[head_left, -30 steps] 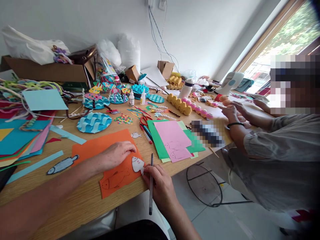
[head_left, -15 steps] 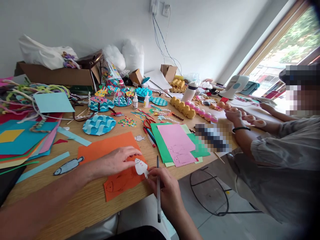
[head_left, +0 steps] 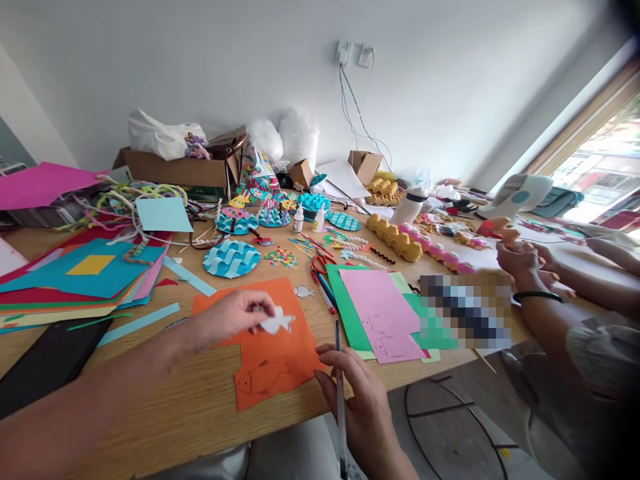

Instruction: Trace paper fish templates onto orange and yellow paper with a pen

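Between the fingertips of my left hand (head_left: 239,316) is a white paper fish cutout (head_left: 279,321), held just above an orange sheet (head_left: 305,340). That sheet bears a drawn fish outline (head_left: 264,377) near its lower edge. My right hand (head_left: 363,400) hangs by the sheet's right edge, with a clear-barrelled pen (head_left: 341,407) lodged among its fingers. Thumb and index finger are apart there. A small fish cutout (head_left: 303,291) lies past the orange sheet. Another, blue-grey fish cutout (head_left: 176,323) is mostly hidden behind my left forearm.
Pink paper (head_left: 373,293) with fish outlines lies on green sheets, beside markers (head_left: 325,293) and red scissors (head_left: 323,262). Coloured papers (head_left: 45,273) and a black phone-like slab (head_left: 50,360) are at left. Glue bottles (head_left: 299,219) stand behind. A co-worker's hands (head_left: 520,260) are at right.
My left hand has taken the fish cutout, moving it left and away from my right hand. The right hand has let go of its tail, keeping the pen. The view has swung left.
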`<state>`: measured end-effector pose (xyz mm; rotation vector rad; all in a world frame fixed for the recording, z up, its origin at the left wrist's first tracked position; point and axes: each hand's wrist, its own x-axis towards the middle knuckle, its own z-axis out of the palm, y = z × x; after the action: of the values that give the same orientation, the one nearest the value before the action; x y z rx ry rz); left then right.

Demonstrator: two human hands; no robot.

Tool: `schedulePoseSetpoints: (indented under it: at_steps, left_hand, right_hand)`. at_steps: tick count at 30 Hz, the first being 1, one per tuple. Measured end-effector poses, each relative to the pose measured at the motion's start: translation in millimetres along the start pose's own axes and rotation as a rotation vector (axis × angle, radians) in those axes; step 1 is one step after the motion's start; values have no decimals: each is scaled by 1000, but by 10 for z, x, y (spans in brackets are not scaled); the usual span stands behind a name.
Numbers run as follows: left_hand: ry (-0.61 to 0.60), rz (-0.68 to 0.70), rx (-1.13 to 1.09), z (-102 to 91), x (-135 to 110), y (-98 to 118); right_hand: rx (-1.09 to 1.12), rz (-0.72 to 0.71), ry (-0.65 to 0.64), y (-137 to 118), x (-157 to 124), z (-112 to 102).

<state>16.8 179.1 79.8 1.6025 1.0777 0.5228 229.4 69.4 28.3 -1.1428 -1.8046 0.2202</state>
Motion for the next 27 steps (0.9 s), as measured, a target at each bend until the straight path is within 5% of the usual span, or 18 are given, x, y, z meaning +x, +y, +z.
schedulePoseSetpoints:
  at_steps: [4, 9, 17, 27]
  left_hand:
    - [271, 4, 43, -441, 139, 16]
    - [388, 14, 135, -728, 466, 24]
    - [253, -24, 338, -585, 1036, -53]
    - [103, -56, 463, -486, 1211, -95]
  right_hand:
    - [-30, -17, -11, 45, 21, 15]
    - [-84, -28, -27, 160, 25, 21]
    - [-135, 12, -61, 242, 34, -8]
    - [-148, 6, -49, 272, 41, -39]
